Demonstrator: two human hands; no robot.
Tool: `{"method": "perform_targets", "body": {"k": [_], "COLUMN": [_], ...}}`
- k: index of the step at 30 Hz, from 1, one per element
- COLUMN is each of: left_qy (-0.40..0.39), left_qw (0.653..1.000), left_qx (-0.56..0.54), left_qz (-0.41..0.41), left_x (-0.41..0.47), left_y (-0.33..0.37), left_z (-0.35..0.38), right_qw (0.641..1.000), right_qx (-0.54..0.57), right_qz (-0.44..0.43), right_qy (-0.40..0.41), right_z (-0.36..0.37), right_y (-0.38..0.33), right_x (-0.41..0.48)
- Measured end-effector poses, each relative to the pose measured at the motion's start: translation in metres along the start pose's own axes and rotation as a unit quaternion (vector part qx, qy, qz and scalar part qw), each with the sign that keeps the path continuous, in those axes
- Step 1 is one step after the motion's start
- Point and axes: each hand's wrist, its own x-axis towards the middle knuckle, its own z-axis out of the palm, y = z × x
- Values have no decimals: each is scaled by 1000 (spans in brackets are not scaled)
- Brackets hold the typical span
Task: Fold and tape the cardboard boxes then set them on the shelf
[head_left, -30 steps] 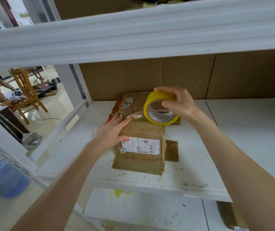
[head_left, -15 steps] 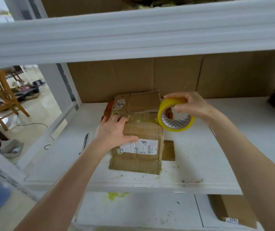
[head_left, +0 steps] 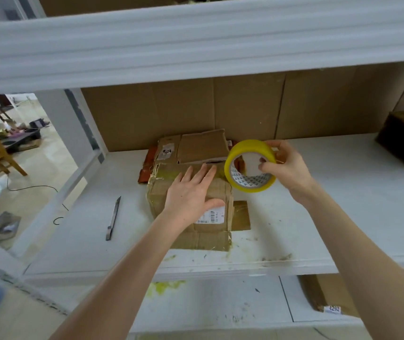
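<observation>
On the white shelf sits the box, worn and bendy, likely light; best held by its sides. The left hand lies flat on top, fingers straight. The right hand pinches the tape, stiff and light, just beside the box.

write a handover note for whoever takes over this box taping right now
Left hand: flat, pressing on top of the cardboard box.
Right hand: grips the yellow tape roll, held at the box's far right corner.
The box sits on the white shelf; a knife lies to its left.
Done: near top flaps are folded down with glossy tape over them.
Left: the rear flap stands up and probably needs folding and taping; then position the box.
</observation>
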Motion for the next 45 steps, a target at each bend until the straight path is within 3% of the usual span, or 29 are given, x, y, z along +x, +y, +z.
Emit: {"method": "perform_targets", "body": {"k": [5, 11, 16, 19, 22, 32, 37, 45], "left_qy": [1, -14, -46, -17, 20, 27, 43, 45], "left_qw": [1000, 1000, 999, 998, 998, 999, 998, 996], "left_qx": [7, 9, -11, -17, -12, 33, 44, 53], "left_qz": [2, 9, -25, -57, -56, -15, -20, -46], "left_x": [-2, -1, 0, 6, 8, 10, 10, 10], "left_y": [-6, -4, 5, 33, 47, 31, 25, 23], "left_z": [1, 1, -10, -14, -5, 5, 6, 8], "right_qw": [992, 990, 983, 981, 989, 985, 964, 953], "right_qx": [-119, -135, -158, -144, -88, -121, -238, -277], "right_qz": [-36, -31, 6, 15, 13, 70, 61, 89], "right_qy": [8, -12, -93, -127, -118, -100, -98, -86], "right_z": [-18, -22, -13, -8, -6, 6, 4, 19], "right_y": [8, 24, 35, 35, 32, 21, 33, 45], "right_x": [-5, -11, -10, -11, -12, 2, 2, 0]}}
